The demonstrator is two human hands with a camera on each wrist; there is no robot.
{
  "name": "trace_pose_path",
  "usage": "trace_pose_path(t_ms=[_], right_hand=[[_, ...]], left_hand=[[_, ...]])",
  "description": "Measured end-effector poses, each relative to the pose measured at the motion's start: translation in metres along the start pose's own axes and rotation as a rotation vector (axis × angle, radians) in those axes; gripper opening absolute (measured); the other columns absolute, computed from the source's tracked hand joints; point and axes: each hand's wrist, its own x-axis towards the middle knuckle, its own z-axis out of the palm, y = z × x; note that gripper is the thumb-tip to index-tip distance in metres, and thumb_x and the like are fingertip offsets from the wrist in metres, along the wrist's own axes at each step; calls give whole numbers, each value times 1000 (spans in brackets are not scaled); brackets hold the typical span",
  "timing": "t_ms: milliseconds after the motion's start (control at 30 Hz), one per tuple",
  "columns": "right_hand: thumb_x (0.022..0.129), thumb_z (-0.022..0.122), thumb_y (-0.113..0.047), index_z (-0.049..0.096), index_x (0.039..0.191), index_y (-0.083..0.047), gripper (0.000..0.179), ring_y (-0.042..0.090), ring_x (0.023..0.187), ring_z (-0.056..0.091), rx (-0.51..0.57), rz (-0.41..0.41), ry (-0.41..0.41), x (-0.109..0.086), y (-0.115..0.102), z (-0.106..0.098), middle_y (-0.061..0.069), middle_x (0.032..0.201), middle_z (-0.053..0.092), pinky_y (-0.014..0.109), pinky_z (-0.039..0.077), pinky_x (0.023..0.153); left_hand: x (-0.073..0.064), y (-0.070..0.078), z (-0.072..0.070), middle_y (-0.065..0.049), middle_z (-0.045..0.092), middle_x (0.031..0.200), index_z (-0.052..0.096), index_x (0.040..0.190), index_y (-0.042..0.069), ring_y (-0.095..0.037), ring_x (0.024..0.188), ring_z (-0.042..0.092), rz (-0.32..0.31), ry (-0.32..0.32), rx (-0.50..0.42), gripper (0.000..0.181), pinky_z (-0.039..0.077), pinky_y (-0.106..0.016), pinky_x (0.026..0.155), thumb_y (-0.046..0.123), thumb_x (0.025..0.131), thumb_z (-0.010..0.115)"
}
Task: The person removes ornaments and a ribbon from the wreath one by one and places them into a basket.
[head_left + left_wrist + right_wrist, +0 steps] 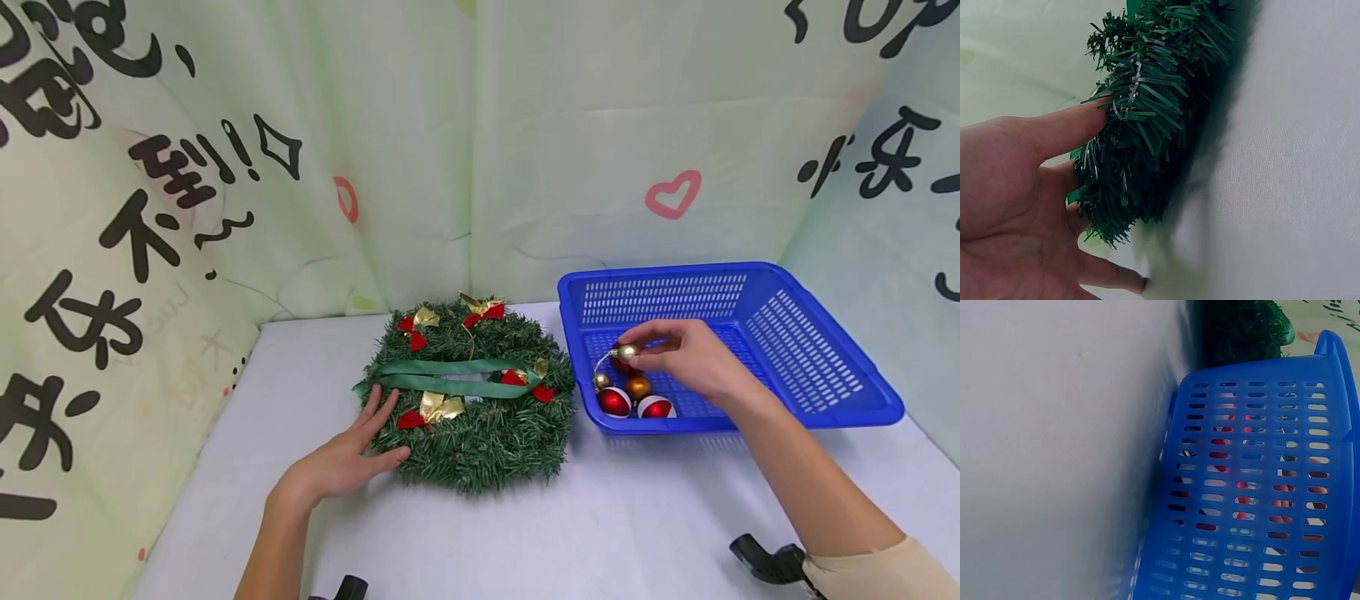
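Note:
A green wreath (480, 450) with red and gold bows (441, 407) lies on the white table, a green ribbon (450, 367) stretched across it. My left hand (341, 458) rests against its left side with fingers spread. In the left wrist view, the thumb (1079, 128) touches the green needles. My right hand (693, 358) reaches into a blue basket (825, 417) and pinches a small gold bauble (627, 353) between thumb and fingertips. Below it are red-and-white baubles (615, 402) and an orange-gold bauble (638, 387). The basket wall hides most of this hand in the right wrist view.
The basket stands just right of the wreath, its raised rim (675, 268) around the baubles. A pale printed curtain (420, 167) hangs behind and beside the table (525, 542). A black device (768, 560) sits by the right sleeve (885, 571).

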Motion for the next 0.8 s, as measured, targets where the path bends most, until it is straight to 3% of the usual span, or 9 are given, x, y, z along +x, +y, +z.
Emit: trace_pose_path(t_ms=[800], right_hand=[[99,71,-13,69,132,-2,35,29,110,70,-23,-1,-32,2,8,4,22,129,69,42,60,91]], left_hand=[[0,-1,-1,-4,-21,175,2,169,29,-50,158,2,-5,-2,-14,90,20,-76,118,45,104,63]])
